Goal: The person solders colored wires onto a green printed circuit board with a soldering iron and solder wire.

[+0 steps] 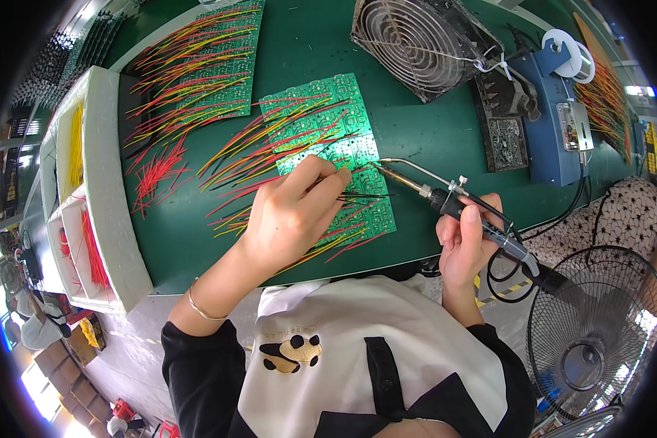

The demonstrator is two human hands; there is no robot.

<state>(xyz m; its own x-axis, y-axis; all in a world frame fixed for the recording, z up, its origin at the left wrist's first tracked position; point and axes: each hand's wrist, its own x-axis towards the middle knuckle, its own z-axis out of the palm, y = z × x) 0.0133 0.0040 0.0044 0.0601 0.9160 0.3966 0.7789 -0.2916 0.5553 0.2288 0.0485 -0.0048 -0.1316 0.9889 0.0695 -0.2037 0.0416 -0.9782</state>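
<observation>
A green circuit board panel (354, 117) lies on the bench, with red, yellow and black wires across it. Over its middle my left hand (288, 215) is closed, pinching a thin wire (360, 168) by the board's right part. Dark wires stick out beneath those fingers. In my right hand (469, 237) is a soldering iron (445, 204) with a thin curved metal feed tube (416, 168) fixed along it. The iron's tip points left and meets the board area close to my left fingertips; whether it touches the wire I cannot tell.
Another wired board panel (230, 66) lies at the back left, above loose short red wires (157, 175). A white foam box (117, 197) holds yellow and red wires. A dusty fan (416, 44), a blue solder feeder (551, 124) and a black tray (502, 142) stand right. A caged fan (588, 328) is nearer.
</observation>
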